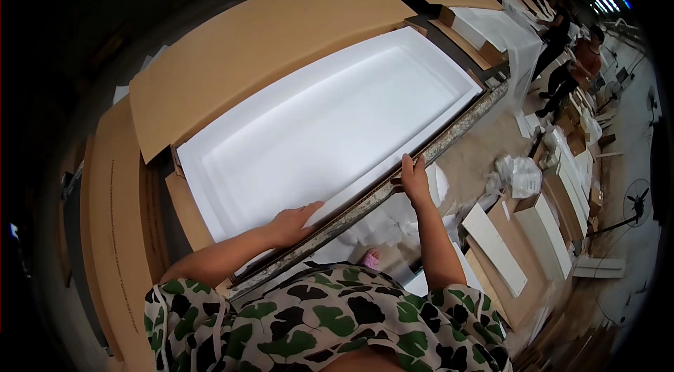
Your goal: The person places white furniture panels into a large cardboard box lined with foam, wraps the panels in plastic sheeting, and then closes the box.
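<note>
A long shallow white foam tray (330, 126) lies inside an open brown carton, whose large far flap (274, 49) is folded outward. Flat on the foam's near rim, toward the left, rests my left hand (291, 224), its fingers stretched out. Farther right, my right hand (414, 179) touches the near side of the carton by the worn metal rail (351, 214). Its fingers are apart, and part of them is hidden along the edge. Neither hand is seen holding a loose object.
Flat brown cardboard (116, 224) stands at the left. Beyond the far right end sits another foam-lined carton (477, 28) with plastic sheeting (523, 56). White panels (495, 249) and crumpled plastic (519, 175) lie on the right. A person (579, 66) stands there, and a fan (637, 203) is near.
</note>
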Demonstrator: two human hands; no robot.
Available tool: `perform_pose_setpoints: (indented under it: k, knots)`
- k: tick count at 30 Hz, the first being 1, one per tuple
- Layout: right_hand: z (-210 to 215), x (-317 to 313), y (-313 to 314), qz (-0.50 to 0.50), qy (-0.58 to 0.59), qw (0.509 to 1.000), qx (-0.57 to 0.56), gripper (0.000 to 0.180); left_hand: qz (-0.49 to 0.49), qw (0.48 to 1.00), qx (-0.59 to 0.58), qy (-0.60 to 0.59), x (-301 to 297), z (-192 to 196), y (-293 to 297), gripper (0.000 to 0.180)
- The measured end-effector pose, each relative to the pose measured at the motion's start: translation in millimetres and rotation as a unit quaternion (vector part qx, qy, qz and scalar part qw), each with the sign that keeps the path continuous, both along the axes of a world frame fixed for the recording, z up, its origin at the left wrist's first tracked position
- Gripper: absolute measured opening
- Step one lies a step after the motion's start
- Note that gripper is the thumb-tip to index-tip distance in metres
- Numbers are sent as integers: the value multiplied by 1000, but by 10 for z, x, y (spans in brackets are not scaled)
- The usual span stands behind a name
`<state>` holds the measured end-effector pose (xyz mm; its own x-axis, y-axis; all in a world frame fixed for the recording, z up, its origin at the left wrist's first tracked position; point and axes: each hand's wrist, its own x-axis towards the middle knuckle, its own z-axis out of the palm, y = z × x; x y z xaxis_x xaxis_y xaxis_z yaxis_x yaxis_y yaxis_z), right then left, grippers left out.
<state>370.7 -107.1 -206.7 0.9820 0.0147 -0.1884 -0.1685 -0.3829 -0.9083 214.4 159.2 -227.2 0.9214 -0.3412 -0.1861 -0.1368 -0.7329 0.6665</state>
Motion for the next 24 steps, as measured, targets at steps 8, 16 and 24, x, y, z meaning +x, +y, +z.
perform_pose_setpoints:
  k: [8,16,24]
  knots:
    - [-545,251,-225,-50,-117,991,-43,66,143,960,-16,239,-709,675,433,77]
    - [-948,664,-171,-100,-186,971,-109,55,91,979,167,-67,-1326,598,506,48]
    - [-421,503,11,-54,-128,990,0,73,85,983,163,-2,-898,479,752,67]
